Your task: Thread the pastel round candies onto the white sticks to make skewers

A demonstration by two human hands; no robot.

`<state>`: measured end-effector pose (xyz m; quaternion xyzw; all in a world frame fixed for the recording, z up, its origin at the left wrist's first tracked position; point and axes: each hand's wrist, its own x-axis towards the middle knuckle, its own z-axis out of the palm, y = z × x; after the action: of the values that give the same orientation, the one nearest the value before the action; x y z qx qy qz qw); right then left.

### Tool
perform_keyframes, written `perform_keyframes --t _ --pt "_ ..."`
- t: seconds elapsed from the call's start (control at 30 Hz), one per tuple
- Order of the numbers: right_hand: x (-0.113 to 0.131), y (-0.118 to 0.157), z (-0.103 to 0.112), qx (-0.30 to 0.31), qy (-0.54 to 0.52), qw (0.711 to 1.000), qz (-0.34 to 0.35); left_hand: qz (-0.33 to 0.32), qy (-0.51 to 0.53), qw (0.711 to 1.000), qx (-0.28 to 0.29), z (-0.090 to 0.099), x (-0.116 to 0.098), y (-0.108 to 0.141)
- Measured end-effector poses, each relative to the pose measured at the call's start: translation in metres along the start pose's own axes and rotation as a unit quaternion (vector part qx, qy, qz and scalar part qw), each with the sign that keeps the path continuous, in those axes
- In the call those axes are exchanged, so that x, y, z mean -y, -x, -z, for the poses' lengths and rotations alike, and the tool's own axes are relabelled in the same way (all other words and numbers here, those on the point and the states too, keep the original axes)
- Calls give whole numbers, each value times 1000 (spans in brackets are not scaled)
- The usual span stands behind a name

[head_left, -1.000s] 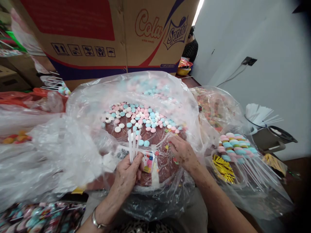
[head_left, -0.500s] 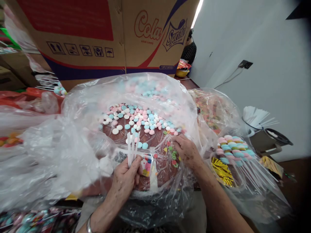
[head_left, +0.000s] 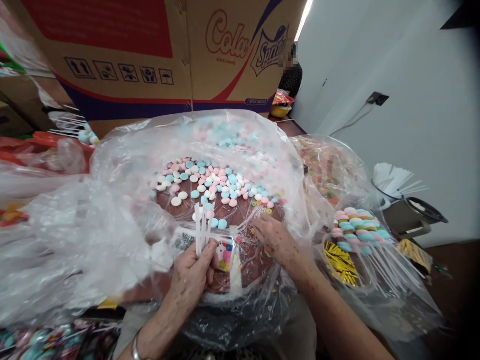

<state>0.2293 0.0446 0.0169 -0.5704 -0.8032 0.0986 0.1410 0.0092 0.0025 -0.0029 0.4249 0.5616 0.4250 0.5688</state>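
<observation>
Several white sticks [head_left: 203,227] stand upright in my left hand [head_left: 195,270], clasped between thumb and fingers. My right hand [head_left: 273,237] is over the small ring candies [head_left: 269,211] on the plastic sheet, its fingers bent and close together; whatever is at the fingertips is too small to make out. Pink, blue and white round candies [head_left: 225,187] lie spread in the open clear plastic bag [head_left: 131,145] beyond both hands. A printed packet [head_left: 226,253] lies under the plastic between my hands.
A large cardboard box [head_left: 150,60] stands behind the bag. On the right are finished candy sticks [head_left: 360,230], gold ties [head_left: 340,263] and a jug [head_left: 410,217] near white sticks. A person [head_left: 291,75] is partly visible behind the box.
My right hand has moved a little left and now covers most of the ring candies. My left hand holds the sticks much as before. The view has shifted slightly.
</observation>
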Motion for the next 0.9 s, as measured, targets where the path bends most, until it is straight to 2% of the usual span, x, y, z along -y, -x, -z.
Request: perform_keyframes --t 0.2,0.37,0.53,0.67,0.77,0.83,0.9 --pt "22 1 -1 -5 18 1000 5 -4 -7 1000 7 2 1 0" --pt "43 -3 -10 22 33 999 27 7 0 1000 2 2 3 0" --pt "48 2 -15 44 82 994 54 0 -3 1000 -6 1 4 -2" --pt "47 9 -25 29 66 997 32 11 -3 1000 -3 2 2 0" --pt "46 10 -28 -2 9 1000 11 12 1 1000 -1 2 3 0" --pt "41 10 -20 -31 -85 996 -13 13 7 1000 -4 1 3 0" --pt "31 9 -6 -64 -217 972 -68 15 15 1000 -6 0 4 -1"
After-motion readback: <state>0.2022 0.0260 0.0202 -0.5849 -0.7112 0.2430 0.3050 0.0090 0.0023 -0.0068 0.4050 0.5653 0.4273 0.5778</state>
